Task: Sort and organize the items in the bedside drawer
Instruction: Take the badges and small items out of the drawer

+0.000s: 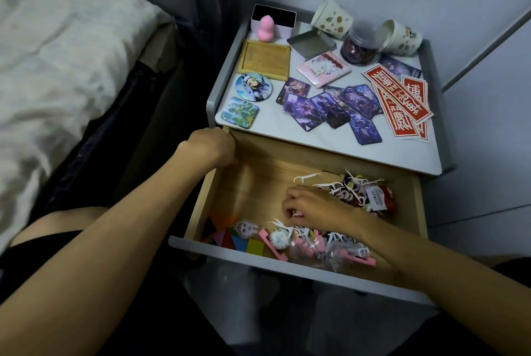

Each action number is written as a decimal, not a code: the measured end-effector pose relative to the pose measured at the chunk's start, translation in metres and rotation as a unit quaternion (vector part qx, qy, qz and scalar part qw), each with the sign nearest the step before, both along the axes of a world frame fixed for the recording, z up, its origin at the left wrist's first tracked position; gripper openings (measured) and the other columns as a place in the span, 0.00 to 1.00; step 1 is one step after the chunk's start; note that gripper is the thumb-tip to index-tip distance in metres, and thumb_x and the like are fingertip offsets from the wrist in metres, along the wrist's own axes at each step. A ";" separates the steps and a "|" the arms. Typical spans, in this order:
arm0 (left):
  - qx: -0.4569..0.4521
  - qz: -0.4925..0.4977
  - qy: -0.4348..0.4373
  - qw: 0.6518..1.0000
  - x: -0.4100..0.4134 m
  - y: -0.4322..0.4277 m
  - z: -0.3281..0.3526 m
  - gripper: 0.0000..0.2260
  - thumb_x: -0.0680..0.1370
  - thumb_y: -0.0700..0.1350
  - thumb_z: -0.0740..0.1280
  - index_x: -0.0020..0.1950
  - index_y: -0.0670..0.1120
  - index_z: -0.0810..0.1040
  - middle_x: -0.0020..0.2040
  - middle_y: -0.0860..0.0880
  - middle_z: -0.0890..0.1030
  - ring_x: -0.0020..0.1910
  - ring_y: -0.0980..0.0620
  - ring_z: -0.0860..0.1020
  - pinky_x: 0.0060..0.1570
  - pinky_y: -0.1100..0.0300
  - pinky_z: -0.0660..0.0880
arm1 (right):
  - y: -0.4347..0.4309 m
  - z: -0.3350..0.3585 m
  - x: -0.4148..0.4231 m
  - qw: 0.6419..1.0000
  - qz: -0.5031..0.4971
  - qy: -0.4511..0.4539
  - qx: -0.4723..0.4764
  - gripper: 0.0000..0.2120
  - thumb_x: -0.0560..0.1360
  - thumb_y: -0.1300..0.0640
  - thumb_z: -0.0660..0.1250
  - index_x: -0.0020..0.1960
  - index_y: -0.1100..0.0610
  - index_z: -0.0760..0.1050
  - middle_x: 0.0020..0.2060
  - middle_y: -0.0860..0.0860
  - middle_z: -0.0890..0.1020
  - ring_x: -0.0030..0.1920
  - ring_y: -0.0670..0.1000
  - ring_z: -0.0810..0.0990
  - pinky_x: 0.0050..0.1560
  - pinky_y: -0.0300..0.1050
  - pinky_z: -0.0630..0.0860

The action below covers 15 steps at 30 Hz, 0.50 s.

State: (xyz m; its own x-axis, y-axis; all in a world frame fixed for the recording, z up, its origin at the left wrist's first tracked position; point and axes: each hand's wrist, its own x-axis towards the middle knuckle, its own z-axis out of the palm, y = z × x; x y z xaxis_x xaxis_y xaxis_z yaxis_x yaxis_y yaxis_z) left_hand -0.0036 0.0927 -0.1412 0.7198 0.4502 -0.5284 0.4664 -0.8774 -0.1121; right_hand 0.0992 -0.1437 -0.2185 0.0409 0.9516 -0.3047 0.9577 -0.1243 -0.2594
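Room: bedroom corner, bed [57, 68] at left, grey wall behind.
Drawer [258, 260]: pulled open below the tabletop, grey front nearest, wood inside.
Front clutter: coloured tangram pieces [230, 239], pink strips, bagged little figures [280, 236].
Right hand [316, 207]: over the drawer's middle, grip pinched on one of the white floss picks [309, 177] heaped at right.
Left hand [212, 149]: grip curled over the drawer's left wall.
Tabletop [287, 140]: purple cards [330, 108], badges, tipped paper cups [332, 21].
Writing: red stickers [402, 100] bear white characters, upside down; red packet [385, 200] label in the drawer unreadable.

Cards [330, 110] lie on the nightstand [316, 143], behind the open drawer [258, 180] holding floss picks [336, 189].
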 end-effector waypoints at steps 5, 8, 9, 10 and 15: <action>0.023 -0.009 0.004 1.000 0.000 -0.002 0.003 0.12 0.82 0.54 0.61 0.51 0.46 0.76 0.38 0.50 0.72 0.38 0.52 0.74 0.37 0.57 0.69 | -0.028 0.005 0.014 0.998 -0.026 0.007 -0.061 0.10 0.77 0.46 0.67 0.48 0.52 0.80 0.44 0.45 0.74 0.50 0.45 0.72 0.52 0.45 0.73; 0.034 -0.009 -0.001 0.999 0.001 -0.005 0.008 0.13 0.82 0.57 0.60 0.50 0.47 0.74 0.38 0.50 0.71 0.40 0.51 0.74 0.38 0.57 0.69 | -0.031 0.001 0.019 0.999 -0.040 -0.027 0.023 0.09 0.77 0.47 0.66 0.49 0.51 0.80 0.47 0.47 0.77 0.51 0.48 0.74 0.54 0.49 0.74; 0.033 -0.005 -0.005 0.999 0.000 -0.005 0.009 0.14 0.82 0.57 0.60 0.50 0.47 0.74 0.37 0.50 0.71 0.40 0.51 0.74 0.39 0.57 0.69 | -0.028 -0.001 0.022 0.996 -0.054 -0.036 0.057 0.08 0.77 0.49 0.66 0.50 0.52 0.80 0.49 0.48 0.77 0.53 0.50 0.74 0.55 0.49 0.74; 0.031 -0.001 -0.007 0.999 0.000 -0.006 0.010 0.14 0.82 0.57 0.60 0.51 0.47 0.74 0.37 0.50 0.71 0.40 0.50 0.74 0.39 0.57 0.69 | -0.024 -0.002 0.025 0.993 -0.071 -0.046 0.085 0.09 0.77 0.50 0.66 0.52 0.53 0.79 0.51 0.49 0.77 0.55 0.51 0.74 0.56 0.49 0.74; 0.025 0.004 -0.003 1.000 0.000 -0.010 0.016 0.15 0.81 0.58 0.60 0.53 0.47 0.75 0.36 0.50 0.69 0.42 0.49 0.74 0.42 0.56 0.71 | -0.004 -0.009 0.032 0.985 -0.137 -0.073 0.071 0.17 0.77 0.50 0.66 0.63 0.55 0.73 0.60 0.53 0.72 0.62 0.54 0.70 0.59 0.52 0.73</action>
